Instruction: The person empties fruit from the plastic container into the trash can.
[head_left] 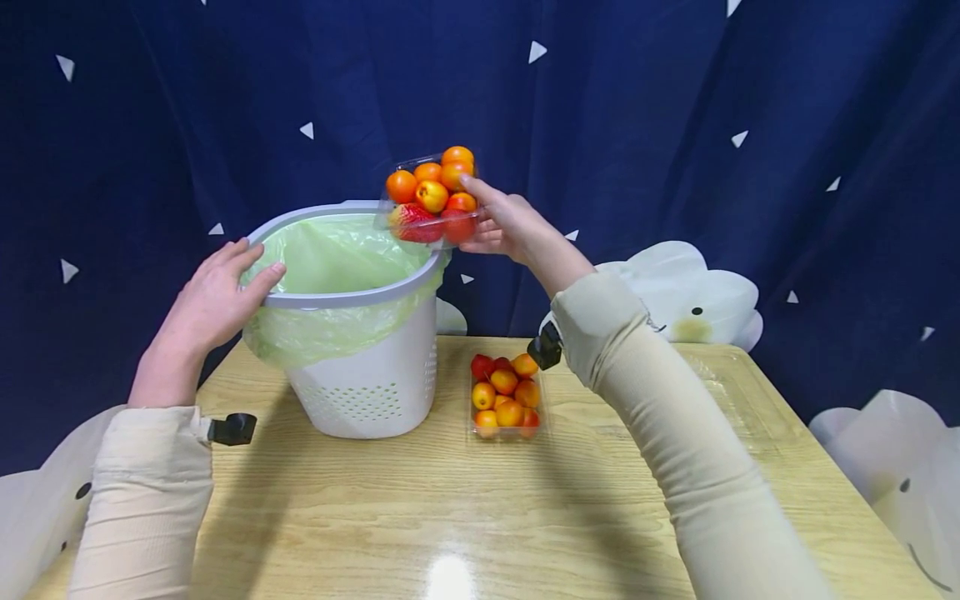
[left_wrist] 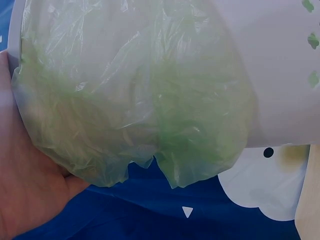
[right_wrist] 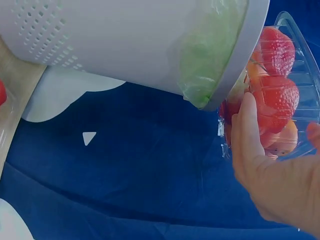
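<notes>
Nearest, in front of the bin (head_left: 408, 379), the two light sleeves (head_left: 150, 500) reach over the wooden desk (head_left: 360, 517), each with a small black mount (head_left: 232, 428) at the wrist. The left hand (head_left: 213, 296) is on the bin's left rim, its grip relaxed, fingers and thumb lying over the edge and the palm against the outside of the pale green bag (head_left: 322, 258) that lines the bin and hangs folded over its rim. The bin itself is white with a grey rim, upright, its lower wall pierced with small holes. Just right of the bin, a clear box (head_left: 545, 417) of orange and red fruit (head_left: 504, 382) sits on the desk; farther right of it, well apart from the bin, lies a clear tray (head_left: 750, 392), partly covered by the sleeve. The right hand's (head_left: 510, 221) grip is closed on a second clear box (right_wrist: 306, 105) — tilted, held above the bin's right rim, though whether they touch I cannot tell. Inside it are orange fruit (head_left: 431, 196) and strawberries (head_left: 416, 225). Behind the bin hangs a dark blue curtain (head_left: 600, 125) with white triangles — and smiling clouds (head_left: 690, 283) low down.
</notes>
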